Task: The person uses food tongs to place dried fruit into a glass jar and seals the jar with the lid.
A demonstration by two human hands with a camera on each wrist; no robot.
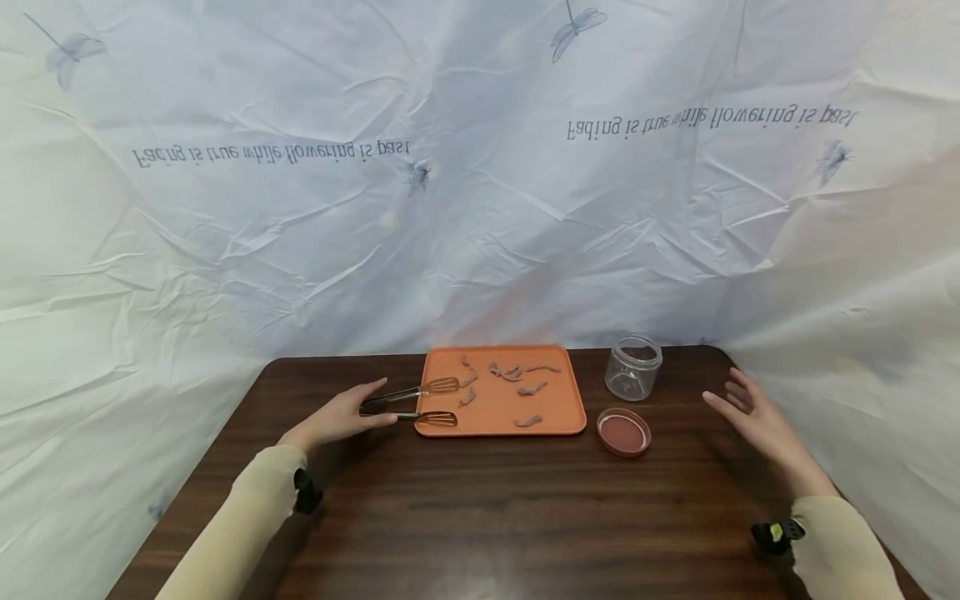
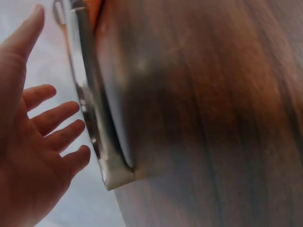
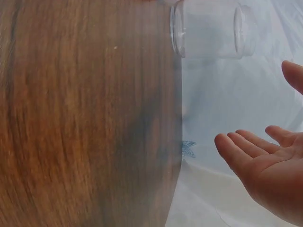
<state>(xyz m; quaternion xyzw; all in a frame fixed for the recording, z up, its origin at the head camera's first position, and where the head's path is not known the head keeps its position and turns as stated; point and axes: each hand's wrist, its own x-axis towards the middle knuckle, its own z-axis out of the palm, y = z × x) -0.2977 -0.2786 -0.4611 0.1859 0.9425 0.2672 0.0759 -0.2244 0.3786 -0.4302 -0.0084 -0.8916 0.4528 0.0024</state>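
Note:
Metal tongs [image 1: 441, 385] with slotted heads lie at the left side of an orange tray [image 1: 495, 417], their handles reaching out past its edge. My left hand [image 1: 341, 417] is beside those handles, thumb and fingers spread. In the left wrist view the fingers of this hand [image 2: 35, 142] are apart and do not close round the tongs [image 2: 92, 99]. Several small greyish-brown pieces [image 1: 532, 389], of a kind I cannot make out, lie scattered on the tray. To the right of the clear jar [image 1: 632, 383], my right hand [image 1: 757, 425] holds nothing, its fingers loosely extended.
The jar stands uncovered near the table's back edge. In front of it lies a reddish lid [image 1: 624, 435], close to the tray's right corner. Pale printed sheeting [image 1: 480, 208] hangs behind and beside the dark wooden table [image 1: 487, 508].

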